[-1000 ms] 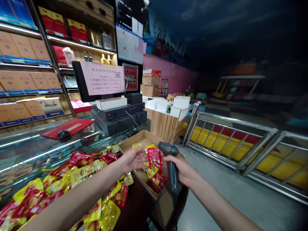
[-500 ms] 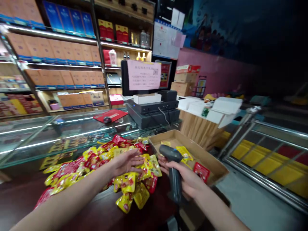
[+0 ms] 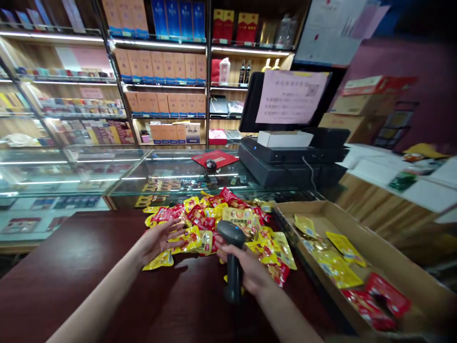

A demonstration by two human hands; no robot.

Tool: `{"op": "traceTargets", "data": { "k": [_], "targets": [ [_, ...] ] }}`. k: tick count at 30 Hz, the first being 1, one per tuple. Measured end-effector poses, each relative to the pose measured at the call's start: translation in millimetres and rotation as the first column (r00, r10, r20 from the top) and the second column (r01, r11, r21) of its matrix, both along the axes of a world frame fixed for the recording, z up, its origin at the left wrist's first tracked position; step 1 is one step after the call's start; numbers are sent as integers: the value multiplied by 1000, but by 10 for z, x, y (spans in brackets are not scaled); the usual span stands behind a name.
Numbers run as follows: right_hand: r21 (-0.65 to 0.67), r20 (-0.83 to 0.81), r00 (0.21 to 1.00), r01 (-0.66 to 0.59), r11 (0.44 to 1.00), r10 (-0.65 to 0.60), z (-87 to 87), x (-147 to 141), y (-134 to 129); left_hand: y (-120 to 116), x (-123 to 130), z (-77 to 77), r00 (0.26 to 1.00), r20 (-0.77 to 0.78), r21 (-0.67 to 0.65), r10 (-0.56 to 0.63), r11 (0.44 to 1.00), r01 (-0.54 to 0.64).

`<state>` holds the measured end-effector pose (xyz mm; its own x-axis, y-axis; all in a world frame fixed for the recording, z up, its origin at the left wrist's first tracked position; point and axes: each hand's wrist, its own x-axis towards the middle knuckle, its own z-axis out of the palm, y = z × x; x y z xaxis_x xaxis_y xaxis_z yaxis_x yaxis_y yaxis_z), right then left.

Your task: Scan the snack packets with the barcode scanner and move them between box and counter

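Observation:
A dark grey barcode scanner (image 3: 233, 267) stands upright in my right hand (image 3: 250, 269), which is closed around its handle. Its head covers part of a heap of red and yellow snack packets (image 3: 214, 209) on the dark red-brown table (image 3: 107, 286). At the heap's left front, my left hand (image 3: 159, 240) has its fingers spread over a yellow packet (image 3: 189, 239). No packet is visibly gripped by it. To the right, an open cardboard box (image 3: 378, 233) holds several yellow and red packets, among them a yellow packet (image 3: 345, 247).
Behind the heap runs a glass display counter (image 3: 132, 166) with a computer mouse (image 3: 210, 164) on a red mat (image 3: 224, 158). A monitor (image 3: 250, 107) and a black cash drawer (image 3: 285, 166) stand at the back right. Shelves (image 3: 160, 88) of boxes line the back wall.
My view has turned left. My left hand has moved from over the middle of the heap to its left front edge. The scanner in my right hand has moved left, from beside the box to the heap.

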<state>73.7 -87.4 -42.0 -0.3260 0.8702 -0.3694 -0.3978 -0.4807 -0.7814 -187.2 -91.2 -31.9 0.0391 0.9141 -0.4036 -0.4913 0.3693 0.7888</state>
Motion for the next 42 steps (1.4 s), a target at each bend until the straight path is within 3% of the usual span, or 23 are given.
{"op": "traceTargets", "data": {
  "k": [2,5,8,12,20,28,31,34,39,42],
  "targets": [
    [10,7,1000,-26,1000,26,-88,-111,18,-83,-16,-109,996,-43,63,73,995,-71],
    [16,60,998,-10,1000,9,-230,-217,43,-176,3,-294,932,-269,192,243,962,-196],
    [28,107,994,35,999,-38,-351,-262,53,-215,34,-495,730,-579,311,363,926,-214],
    [18,132,989,72,997,-74,-429,-255,34,-224,176,-667,424,-818,400,388,914,-63],
    [-20,36,995,89,996,-88,-404,-97,-61,-288,672,-824,63,-962,272,266,916,296],
    [55,249,968,26,998,-39,-421,-31,-217,-414,794,-814,-228,-900,291,371,902,319],
    [44,174,985,9,999,-16,-442,-45,-227,-449,818,-813,-252,-905,245,343,905,349],
    [-25,-3,1000,6,1000,-6,-418,-16,-190,-493,811,-828,-200,-916,243,347,878,411],
    [-30,-194,981,-30,999,23,-287,81,-137,-512,741,-801,-13,-952,245,304,790,562],
    [13,-132,990,-37,999,39,-238,126,-136,-443,690,-706,135,-955,296,265,802,519]
  ]
}}
